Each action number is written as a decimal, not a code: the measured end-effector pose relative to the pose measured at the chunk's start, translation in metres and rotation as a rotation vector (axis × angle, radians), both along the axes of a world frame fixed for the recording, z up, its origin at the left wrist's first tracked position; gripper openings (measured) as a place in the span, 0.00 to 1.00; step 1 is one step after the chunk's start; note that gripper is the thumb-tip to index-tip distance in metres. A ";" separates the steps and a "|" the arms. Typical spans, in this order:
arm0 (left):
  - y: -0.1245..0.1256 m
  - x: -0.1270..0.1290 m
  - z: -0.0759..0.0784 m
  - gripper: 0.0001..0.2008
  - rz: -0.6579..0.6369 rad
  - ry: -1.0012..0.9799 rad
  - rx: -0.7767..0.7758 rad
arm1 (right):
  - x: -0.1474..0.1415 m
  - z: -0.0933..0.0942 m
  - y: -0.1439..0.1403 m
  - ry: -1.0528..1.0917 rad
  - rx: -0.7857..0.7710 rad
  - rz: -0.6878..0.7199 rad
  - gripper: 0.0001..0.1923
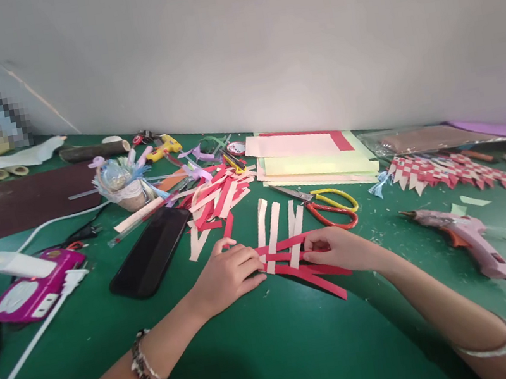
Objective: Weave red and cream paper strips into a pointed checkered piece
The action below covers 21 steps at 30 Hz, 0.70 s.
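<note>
Red and cream paper strips point(283, 256) lie crossed at three o'clock from my left hand point(232, 271), laid flat; my right hand point(334, 249) pinches one. I expect light, easily creased stock: grip ends.

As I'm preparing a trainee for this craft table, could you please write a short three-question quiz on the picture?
1. True or false: the black smartphone lies to the left of the scissors.
2. Which is the right hand touching?
A) pink glue gun
B) red paper strip
C) black smartphone
3. Fill in: one loop of the scissors' handles is orange-red, the other is ____.

Key: 1. True; 2. B; 3. yellow.
</note>
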<state>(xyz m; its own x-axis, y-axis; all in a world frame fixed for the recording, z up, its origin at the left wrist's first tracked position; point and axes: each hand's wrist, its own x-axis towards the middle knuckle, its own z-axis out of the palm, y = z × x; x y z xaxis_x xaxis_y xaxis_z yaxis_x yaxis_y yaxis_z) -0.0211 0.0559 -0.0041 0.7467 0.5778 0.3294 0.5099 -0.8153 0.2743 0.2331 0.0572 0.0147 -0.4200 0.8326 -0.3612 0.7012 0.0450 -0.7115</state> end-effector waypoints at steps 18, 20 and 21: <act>0.007 0.001 -0.003 0.13 0.052 0.037 -0.131 | -0.006 -0.004 -0.009 0.041 0.049 -0.006 0.14; 0.008 0.001 -0.004 0.11 0.047 0.038 -0.132 | -0.007 -0.002 -0.009 0.016 0.067 0.002 0.13; 0.008 0.001 -0.004 0.11 0.046 0.037 -0.139 | -0.007 -0.001 -0.009 0.000 0.078 0.009 0.13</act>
<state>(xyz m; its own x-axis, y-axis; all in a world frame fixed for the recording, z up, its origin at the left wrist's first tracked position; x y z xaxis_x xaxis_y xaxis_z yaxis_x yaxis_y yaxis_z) -0.0198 0.0638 -0.0081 0.7286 0.6499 0.2163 0.5579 -0.7463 0.3632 0.2265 0.0477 0.0137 -0.4272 0.8544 -0.2957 0.7004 0.1060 -0.7058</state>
